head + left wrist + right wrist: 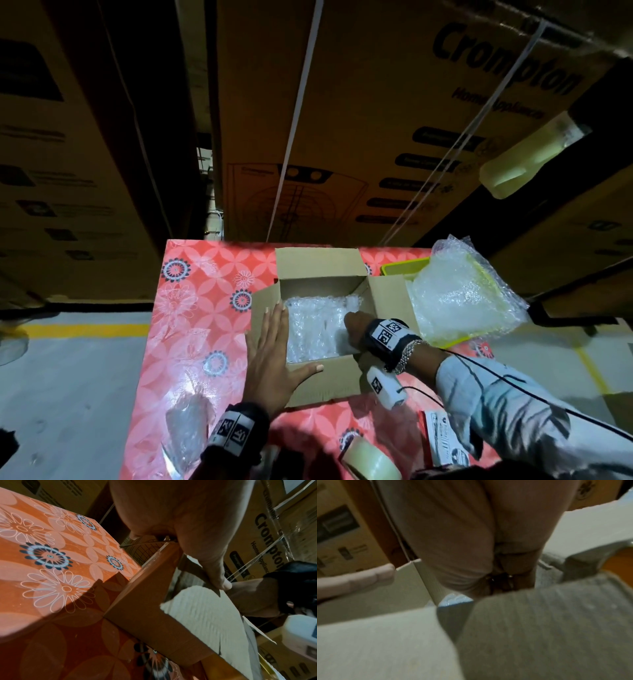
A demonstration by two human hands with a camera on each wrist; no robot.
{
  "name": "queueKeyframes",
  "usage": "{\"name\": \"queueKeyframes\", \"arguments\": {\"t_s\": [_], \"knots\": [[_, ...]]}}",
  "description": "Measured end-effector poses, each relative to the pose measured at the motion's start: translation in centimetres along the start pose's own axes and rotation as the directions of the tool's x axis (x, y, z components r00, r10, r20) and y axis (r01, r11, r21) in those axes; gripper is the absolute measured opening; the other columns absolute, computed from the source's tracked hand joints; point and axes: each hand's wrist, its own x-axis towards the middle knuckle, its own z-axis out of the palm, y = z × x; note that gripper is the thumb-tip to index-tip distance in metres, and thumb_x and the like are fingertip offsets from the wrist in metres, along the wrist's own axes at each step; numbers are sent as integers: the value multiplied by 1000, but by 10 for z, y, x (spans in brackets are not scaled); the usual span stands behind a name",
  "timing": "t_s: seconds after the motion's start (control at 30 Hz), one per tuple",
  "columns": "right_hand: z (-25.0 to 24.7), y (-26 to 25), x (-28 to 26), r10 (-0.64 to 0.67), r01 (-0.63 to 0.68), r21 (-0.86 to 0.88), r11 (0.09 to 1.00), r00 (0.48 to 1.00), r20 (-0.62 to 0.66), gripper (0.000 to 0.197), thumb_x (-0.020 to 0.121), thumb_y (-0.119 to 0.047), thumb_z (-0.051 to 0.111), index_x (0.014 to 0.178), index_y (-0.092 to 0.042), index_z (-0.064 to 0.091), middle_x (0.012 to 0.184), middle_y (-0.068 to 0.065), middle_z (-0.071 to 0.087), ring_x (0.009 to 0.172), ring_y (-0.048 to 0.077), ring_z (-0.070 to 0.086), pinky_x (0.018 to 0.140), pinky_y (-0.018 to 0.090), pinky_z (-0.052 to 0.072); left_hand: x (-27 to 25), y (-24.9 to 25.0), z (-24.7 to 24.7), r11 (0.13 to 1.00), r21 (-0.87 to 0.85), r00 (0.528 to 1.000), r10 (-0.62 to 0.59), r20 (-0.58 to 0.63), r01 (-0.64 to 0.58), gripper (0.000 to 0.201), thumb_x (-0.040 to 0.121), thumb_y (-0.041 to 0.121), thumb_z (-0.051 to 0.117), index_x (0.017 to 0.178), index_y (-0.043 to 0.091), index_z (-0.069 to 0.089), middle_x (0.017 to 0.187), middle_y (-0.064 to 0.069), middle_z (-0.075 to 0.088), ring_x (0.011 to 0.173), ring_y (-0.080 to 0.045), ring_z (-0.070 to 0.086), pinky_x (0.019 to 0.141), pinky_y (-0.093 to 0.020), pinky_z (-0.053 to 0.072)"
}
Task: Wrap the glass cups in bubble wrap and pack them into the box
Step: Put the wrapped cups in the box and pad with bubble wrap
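— Where are the hands?
— Left hand [272,356] lies flat, fingers straight, on the cardboard box's [329,385] left rim. Right hand [356,323] reaches inside; its grip cannot be told.
— And the cups?
— Bubble-wrapped bundles [315,325] fill the box on the floral table [205,308]; spare bubble wrap [459,291] sits right.

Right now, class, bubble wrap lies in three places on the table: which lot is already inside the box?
The lot under the right hand, lining the open box. Another is heaped on the yellow tray at right; the third lies loose on the table at left.
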Motion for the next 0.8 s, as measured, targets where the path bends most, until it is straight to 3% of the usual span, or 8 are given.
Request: {"name": "queueKeyframes", "arguments": {"t_s": [0.07, 0.13, 0.27, 0.33, 0.43, 0.5, 0.63, 0.8], "knots": [[-1, 1, 0, 2, -4, 34, 999, 998, 62, 21, 96, -11, 54, 116, -4, 57, 114, 17, 64, 105, 31, 65, 80, 35, 49, 0, 0, 1, 1000, -4, 1000, -6, -2, 6, 127, 76, 68, 76, 164, 34, -9, 169, 22, -20, 155, -3, -22, 123, -45, -13], [3, 2, 0, -2, -9, 60, 998, 984, 178, 1, 90, -4, 58, 91, -4, 58, 89, 17, 59, 83, 30, 61, 70, 35, 46, 0, 0, 2, 1000, 1, 1000, -16, 1, 16, 127, 76, 69, 76, 164, 34, -9, 169, 21, -20, 154, -3, -22, 124, -45, -13], [6, 3, 6, 1, -28, 133, 991, 980, 198, 30, 92, 3, 54, 66, -8, 45, 67, 7, 41, 62, 22, 40, 58, 29, 35, 0, -1, 2, 1000, 5, 1000, -27, 2, 27, 127, 75, 70, 76, 164, 34, -7, 169, 21, -18, 154, -2, -21, 124, -45, -13], [-2, 3, 2, 57, -68, 146, 987, 995, 79, 26, 98, -2, 49, 73, -3, 53, 68, 7, 44, 66, 22, 47, 58, 29, 37, 0, -1, 3, 1000, -4, 1000, -25, -1, 25, 127, 74, 70, 76, 164, 34, -7, 169, 22, -18, 155, -2, -21, 124, -45, -12], [-17, 10, 0, 129, -76, 349, 934, 983, -131, 19, 101, -10, 47, 104, 2, 62, 96, 16, 61, 92, 30, 60, 74, 34, 46, -1, 0, 5, 998, -44, 999, -35, -14, 34, 127, 75, 66, 79, 164, 36, -6, 169, 23, -16, 155, -2, -18, 125, -46, -10], [-20, 10, 7, 182, -81, 575, 814, 976, -119, 26, 102, -15, 45, 117, 1, 59, 107, 16, 61, 98, 30, 59, 81, 35, 48, -3, -1, 6, 997, -60, 999, -39, -22, 37, 126, 75, 63, 80, 164, 38, -6, 169, 24, -15, 156, -2, -17, 125, -48, -10], [-19, -1, 27, 183, -111, 897, 427, 983, 34, 42, 105, -36, 39, 128, -5, 53, 124, 13, 56, 117, 33, 51, 104, 44, 44, -5, -1, 7, 997, -75, 999, -35, -32, 33, 125, 76, 61, 81, 164, 39, -6, 169, 24, -14, 156, -1, -16, 125, -49, -11], [-24, 5, 37, 159, -119, 984, 132, 982, 97, 50, 103, -46, 34, 143, -16, 37, 120, 14, 49, 111, 33, 51, 95, 47, 37, -7, -1, 6, 995, -98, 998, -28, -47, 23, 125, 75, 62, 81, 163, 40, -5, 170, 24, -11, 156, -2, -13, 125, -51, -9]]}}
